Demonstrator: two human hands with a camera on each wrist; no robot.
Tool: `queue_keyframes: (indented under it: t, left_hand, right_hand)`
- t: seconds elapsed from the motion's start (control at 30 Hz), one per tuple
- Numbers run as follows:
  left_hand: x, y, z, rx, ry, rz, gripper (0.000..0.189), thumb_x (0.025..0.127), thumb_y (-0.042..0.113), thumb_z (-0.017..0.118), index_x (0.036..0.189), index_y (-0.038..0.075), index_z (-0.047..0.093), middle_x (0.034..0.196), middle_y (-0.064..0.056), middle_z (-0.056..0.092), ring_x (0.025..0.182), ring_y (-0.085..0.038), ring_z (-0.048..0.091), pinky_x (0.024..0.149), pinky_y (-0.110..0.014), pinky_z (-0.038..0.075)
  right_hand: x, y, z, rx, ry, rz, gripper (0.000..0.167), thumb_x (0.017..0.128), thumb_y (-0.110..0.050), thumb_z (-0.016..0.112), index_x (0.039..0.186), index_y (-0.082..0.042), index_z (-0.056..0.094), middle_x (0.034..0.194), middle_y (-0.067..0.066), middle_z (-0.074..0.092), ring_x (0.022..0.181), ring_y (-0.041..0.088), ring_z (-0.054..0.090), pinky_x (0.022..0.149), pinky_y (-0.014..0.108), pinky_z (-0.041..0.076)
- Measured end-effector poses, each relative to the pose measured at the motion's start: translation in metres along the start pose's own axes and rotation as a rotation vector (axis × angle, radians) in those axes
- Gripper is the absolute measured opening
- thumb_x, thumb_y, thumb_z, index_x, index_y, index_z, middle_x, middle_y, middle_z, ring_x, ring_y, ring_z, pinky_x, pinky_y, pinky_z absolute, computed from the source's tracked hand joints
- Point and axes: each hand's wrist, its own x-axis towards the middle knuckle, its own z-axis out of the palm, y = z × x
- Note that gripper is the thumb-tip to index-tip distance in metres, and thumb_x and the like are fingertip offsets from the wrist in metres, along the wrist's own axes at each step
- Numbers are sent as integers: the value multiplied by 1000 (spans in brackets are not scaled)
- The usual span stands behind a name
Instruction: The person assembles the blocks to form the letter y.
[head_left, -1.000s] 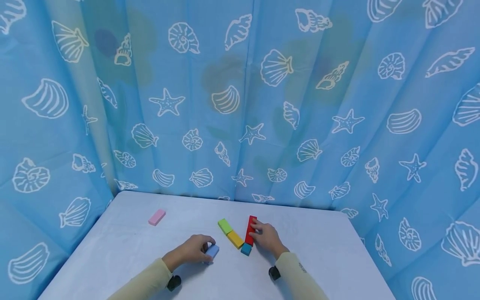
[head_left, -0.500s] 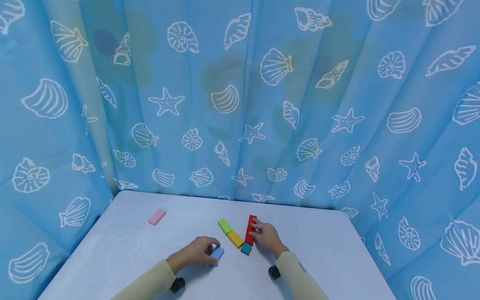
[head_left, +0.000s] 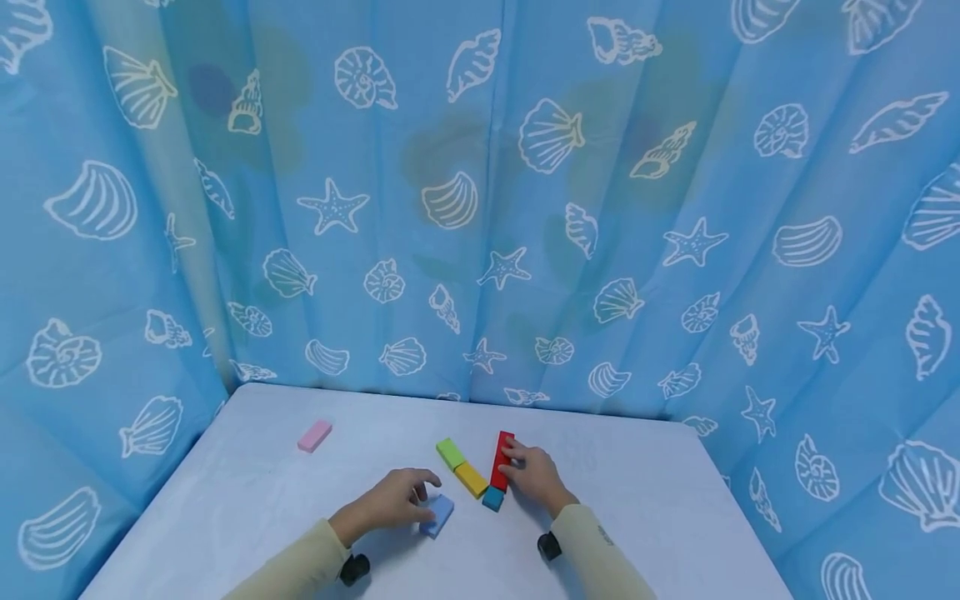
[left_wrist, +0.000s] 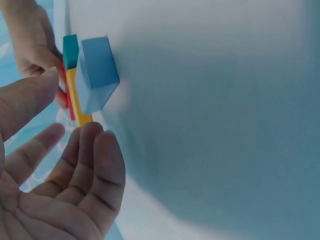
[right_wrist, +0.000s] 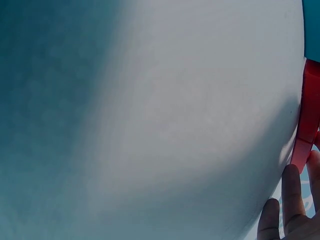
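A light blue block point(head_left: 437, 516) lies on the white table, just right of my left hand point(head_left: 395, 500). In the left wrist view, the thumb point(left_wrist: 30, 102) and fingers stand apart with nothing between them, and the block point(left_wrist: 100, 62) is beyond the fingertips. My right hand point(head_left: 536, 475) rests at the right side of a long red piece point(head_left: 501, 458), its fingertips touching it; the right wrist view shows a seam across the red point(right_wrist: 309, 110). A small teal block point(head_left: 492, 498) sits at the red's near end. Yellow point(head_left: 471, 479) and green point(head_left: 450, 452) blocks form a slanted line left of it.
A pink block point(head_left: 315, 436) lies alone at the far left of the white table point(head_left: 600, 458). A blue curtain point(head_left: 420, 283) with white shell prints hangs behind the table and along both sides.
My left hand carried the light blue block slightly right, then let go; its fingers have now drawn apart from the block. The right hand has stayed at the red piece.
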Motion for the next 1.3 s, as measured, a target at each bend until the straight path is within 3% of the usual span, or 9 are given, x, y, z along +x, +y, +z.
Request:
queue_keyframes:
  t: [0.33, 0.93, 1.3]
  left_hand:
    - [-4, -3, 6, -16, -108, 51, 36, 82, 10, 78, 117, 10, 72, 88, 2, 64, 75, -12, 55, 68, -26, 47]
    - [3, -3, 20, 66, -149, 101, 35, 85, 15, 76, 120, 18, 73, 87, 10, 61, 74, -5, 54, 69, -20, 47]
    - [7, 9, 27, 93, -171, 123, 34, 87, 17, 75, 120, 19, 73, 87, 10, 61, 75, -5, 52, 70, -19, 47]
  right_hand:
    - [0, 1, 0, -1, 5, -11, 49, 87, -17, 76, 134, -16, 63, 145, 2, 56, 136, 37, 45, 95, 48, 54]
    - [-1, 4, -1, 5, -7, -25, 50, 87, -18, 76, 135, -17, 62, 146, 3, 55, 136, 37, 45, 93, 46, 55]
    - [0, 3, 0, -1, -4, -19, 50, 87, -18, 76, 135, -17, 62, 146, 2, 54, 136, 37, 45, 92, 46, 55]
